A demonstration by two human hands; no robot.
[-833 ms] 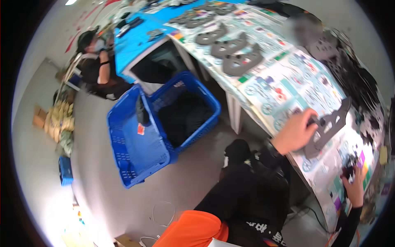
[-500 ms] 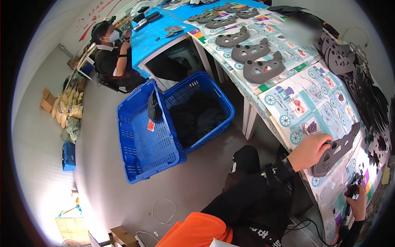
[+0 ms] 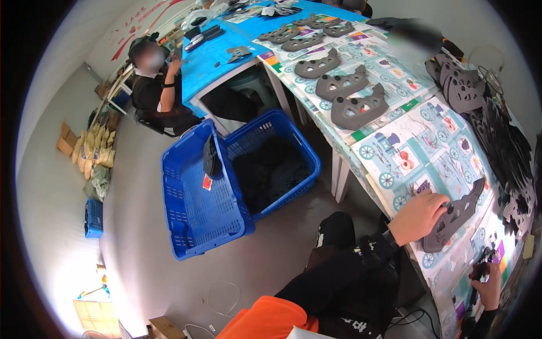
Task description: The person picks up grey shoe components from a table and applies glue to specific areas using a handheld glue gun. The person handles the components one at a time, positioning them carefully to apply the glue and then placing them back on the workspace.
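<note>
My left hand [image 3: 419, 218] is closed on the left edge of a curved dark-grey cut-out piece [image 3: 449, 230], which looks like foam and lies on the near part of the patterned tabletop. The piece has several openings, and a small black round part sits near my fingertips. Lower right, my right hand [image 3: 488, 286] grips a small dark handheld tool with a little red on it [image 3: 481, 271]. Its exact kind I cannot make out. Several similar grey pieces [image 3: 359, 107] lie in a line farther up the table.
Along the right edge lie stacked grey pieces [image 3: 462, 85] and a heap of black flat parts [image 3: 497, 138]. Two blue crates [image 3: 206, 226] stand on the floor left of the table, one tilted against the other. A person [image 3: 155, 93] sits by the blue-covered table [image 3: 226, 42].
The view has shifted slightly. Both my hands keep their hold, and the grey piece stays under my left fingers. The seated person has moved their head and arm.
</note>
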